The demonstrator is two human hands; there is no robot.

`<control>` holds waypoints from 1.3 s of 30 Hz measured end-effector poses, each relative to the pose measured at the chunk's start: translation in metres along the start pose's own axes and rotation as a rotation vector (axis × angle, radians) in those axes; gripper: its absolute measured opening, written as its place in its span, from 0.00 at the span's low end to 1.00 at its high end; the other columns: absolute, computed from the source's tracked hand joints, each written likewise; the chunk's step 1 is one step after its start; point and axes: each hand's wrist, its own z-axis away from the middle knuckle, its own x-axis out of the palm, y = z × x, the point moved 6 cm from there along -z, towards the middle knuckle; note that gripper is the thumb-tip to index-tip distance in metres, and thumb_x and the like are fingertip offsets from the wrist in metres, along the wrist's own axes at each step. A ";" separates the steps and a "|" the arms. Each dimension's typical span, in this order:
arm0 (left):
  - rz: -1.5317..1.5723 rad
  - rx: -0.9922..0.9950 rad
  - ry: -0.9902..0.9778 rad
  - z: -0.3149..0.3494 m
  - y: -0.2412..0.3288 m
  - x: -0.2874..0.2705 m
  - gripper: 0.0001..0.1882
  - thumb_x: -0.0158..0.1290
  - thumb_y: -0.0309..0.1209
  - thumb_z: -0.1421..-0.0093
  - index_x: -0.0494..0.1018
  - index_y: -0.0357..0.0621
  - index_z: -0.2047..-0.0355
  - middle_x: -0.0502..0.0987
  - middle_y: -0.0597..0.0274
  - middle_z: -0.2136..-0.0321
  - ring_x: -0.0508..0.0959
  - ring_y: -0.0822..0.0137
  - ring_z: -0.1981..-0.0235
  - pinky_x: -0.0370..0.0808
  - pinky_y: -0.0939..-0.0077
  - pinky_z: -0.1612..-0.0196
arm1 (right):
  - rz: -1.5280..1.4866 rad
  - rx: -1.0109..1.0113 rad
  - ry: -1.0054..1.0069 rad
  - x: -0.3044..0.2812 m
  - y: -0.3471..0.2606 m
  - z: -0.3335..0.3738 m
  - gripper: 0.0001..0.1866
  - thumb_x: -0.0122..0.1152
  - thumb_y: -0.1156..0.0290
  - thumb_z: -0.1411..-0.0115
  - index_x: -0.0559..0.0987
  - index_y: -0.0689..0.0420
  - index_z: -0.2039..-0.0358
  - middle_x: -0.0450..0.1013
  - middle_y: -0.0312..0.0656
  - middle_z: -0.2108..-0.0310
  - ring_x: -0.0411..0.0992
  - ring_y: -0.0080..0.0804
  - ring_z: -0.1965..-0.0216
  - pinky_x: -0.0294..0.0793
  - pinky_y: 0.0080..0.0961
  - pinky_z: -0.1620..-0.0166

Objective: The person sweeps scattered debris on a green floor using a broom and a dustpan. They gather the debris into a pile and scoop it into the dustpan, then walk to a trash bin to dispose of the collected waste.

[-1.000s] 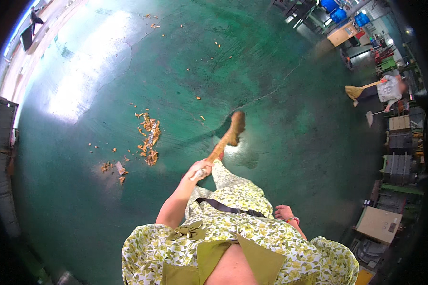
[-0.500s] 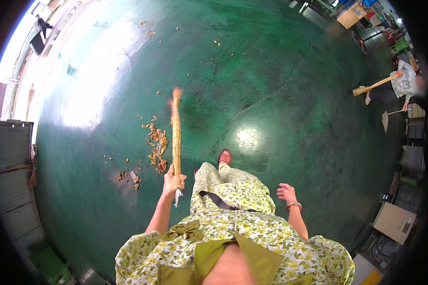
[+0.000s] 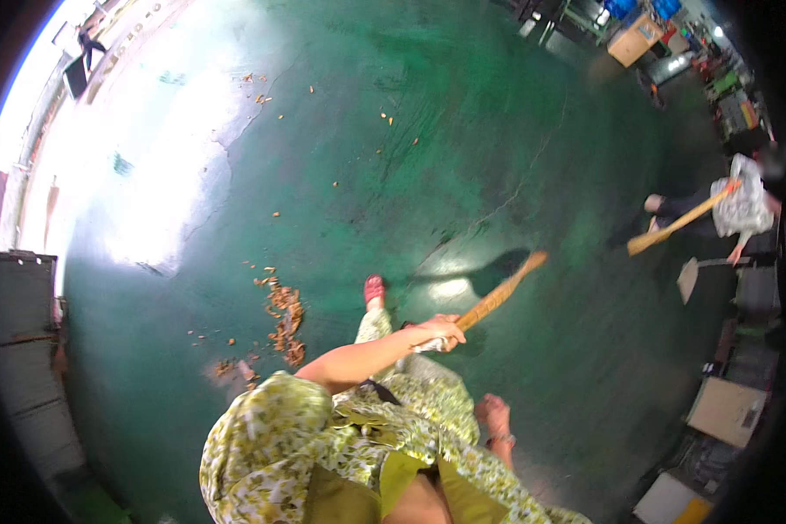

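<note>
Left hand (image 3: 444, 331) grips a slender, yellowish-tan broom (image 3: 498, 298) with a whitish end.

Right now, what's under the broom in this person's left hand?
Beyond the left hand, green floor shows on both sides of the broom, with a dark shadow beside it. The strip directly beneath the broom is covered, so I can't tell what lies there.

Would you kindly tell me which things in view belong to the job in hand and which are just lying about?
Seemingly part of the job:
broom, gripped in the left hand
brown litter, scattered on the green floor
co-worker's broom

Apparently just lying about:
beige box, lower right
wooden cabinet, upper right
blue containers, upper right
</note>
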 end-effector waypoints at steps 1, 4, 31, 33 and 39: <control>-0.049 -0.110 0.006 -0.025 0.012 0.020 0.14 0.55 0.27 0.59 0.66 0.39 0.71 0.66 0.66 0.91 0.66 0.74 0.91 0.60 0.78 0.88 | -0.088 0.011 -0.044 -0.010 0.046 0.004 0.08 0.49 0.75 0.50 0.74 0.61 0.68 0.72 0.41 0.80 0.69 0.26 0.81 0.68 0.23 0.79; 0.135 -0.157 -0.020 -0.097 0.020 0.027 0.09 0.55 0.21 0.60 0.66 0.37 0.80 0.67 0.61 0.92 0.67 0.71 0.92 0.58 0.75 0.93 | -0.230 0.295 -0.014 -0.016 0.068 0.052 0.17 0.52 0.73 0.50 0.69 0.64 0.59 0.72 0.49 0.72 0.72 0.36 0.76 0.73 0.28 0.76; 0.741 0.226 0.829 0.150 0.098 -0.308 0.14 0.49 0.15 0.58 0.59 0.43 0.73 0.60 0.69 0.90 0.62 0.77 0.93 0.56 0.83 0.93 | 0.214 0.320 -0.193 0.091 -0.225 -0.160 0.16 0.44 0.73 0.48 0.70 0.57 0.58 0.72 0.45 0.71 0.71 0.30 0.73 0.72 0.25 0.72; 0.673 0.160 0.781 0.152 0.130 -0.289 0.15 0.49 0.16 0.57 0.60 0.45 0.71 0.60 0.70 0.89 0.61 0.78 0.93 0.54 0.84 0.93 | 0.373 0.279 -0.206 0.114 -0.255 -0.163 0.14 0.46 0.71 0.49 0.73 0.58 0.61 0.73 0.45 0.73 0.72 0.29 0.73 0.71 0.25 0.73; 0.487 0.205 0.376 0.092 0.200 -0.252 0.22 0.50 0.22 0.54 0.61 0.43 0.57 0.63 0.71 0.86 0.62 0.80 0.89 0.61 0.86 0.86 | 0.616 0.115 -0.275 0.129 -0.294 -0.165 0.16 0.42 0.74 0.49 0.72 0.57 0.59 0.72 0.41 0.74 0.70 0.25 0.78 0.71 0.21 0.78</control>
